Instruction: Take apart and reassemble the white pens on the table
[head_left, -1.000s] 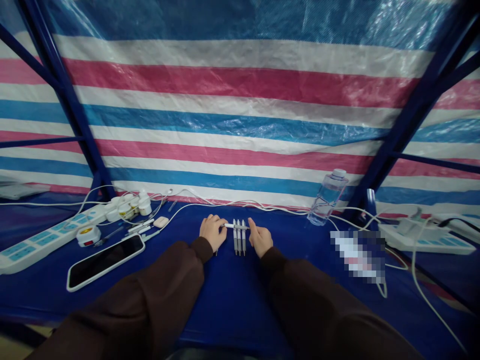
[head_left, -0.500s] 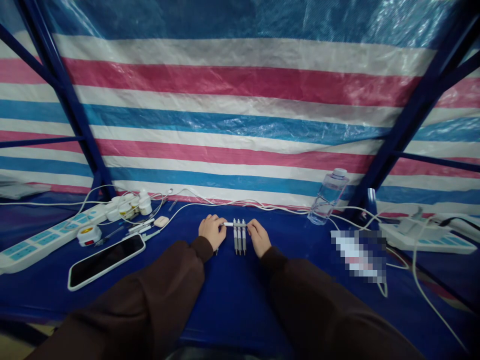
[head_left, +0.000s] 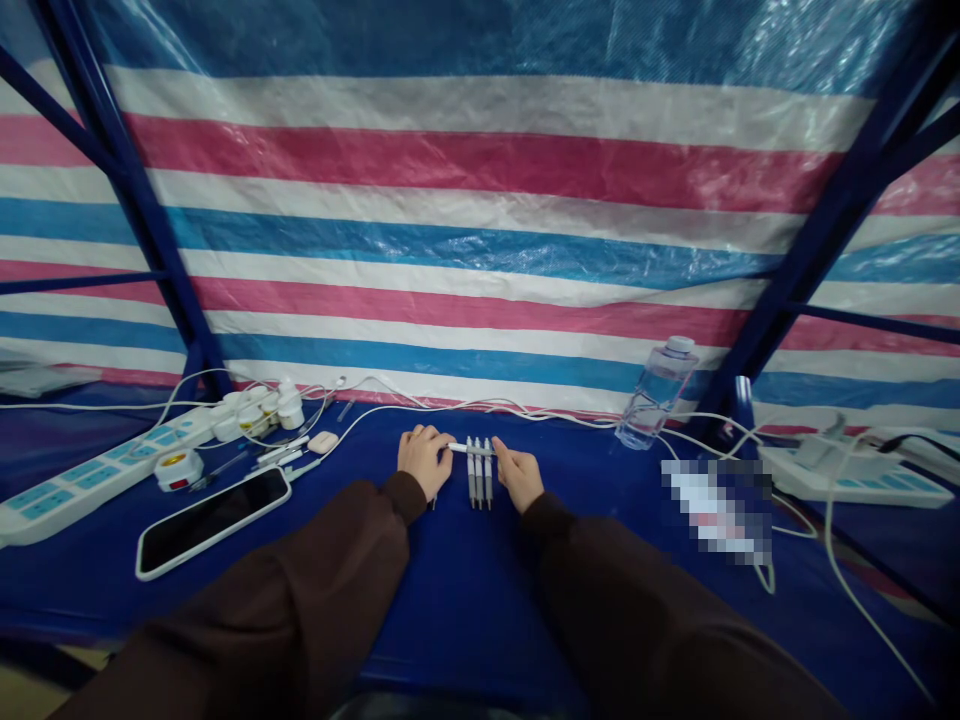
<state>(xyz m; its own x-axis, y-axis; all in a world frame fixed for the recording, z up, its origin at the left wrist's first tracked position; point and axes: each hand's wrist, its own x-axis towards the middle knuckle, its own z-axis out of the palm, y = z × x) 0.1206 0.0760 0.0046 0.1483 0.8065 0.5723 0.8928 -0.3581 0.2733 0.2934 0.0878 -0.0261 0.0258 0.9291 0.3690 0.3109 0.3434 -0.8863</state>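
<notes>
Three white-and-grey pens [head_left: 480, 485] lie side by side on the blue tabletop, tips toward me. Across their upper part rests another pen [head_left: 460, 448], set crosswise. My left hand [head_left: 425, 462] pinches the crosswise pen's white end between thumb and fingers. At its other, grey end is my right hand [head_left: 520, 474], thumb and index finger closed about the tip, the index finger fairly straight. A thin dark tip pokes out below my left hand; the rest of that thing is hidden under the palm.
On the left lie a phone [head_left: 214, 522], a power strip [head_left: 97, 478], a white plug adapter [head_left: 178, 469] and small white items. A clear bottle [head_left: 657, 393] stands back right, near another power strip [head_left: 855, 476] and a blurred-out item [head_left: 720, 515]. Cables run along the back edge.
My right hand has shifted its fingers at the crosswise pen's grey end, the index finger now straighter and higher. My left hand and the three parallel pens look unmoved.
</notes>
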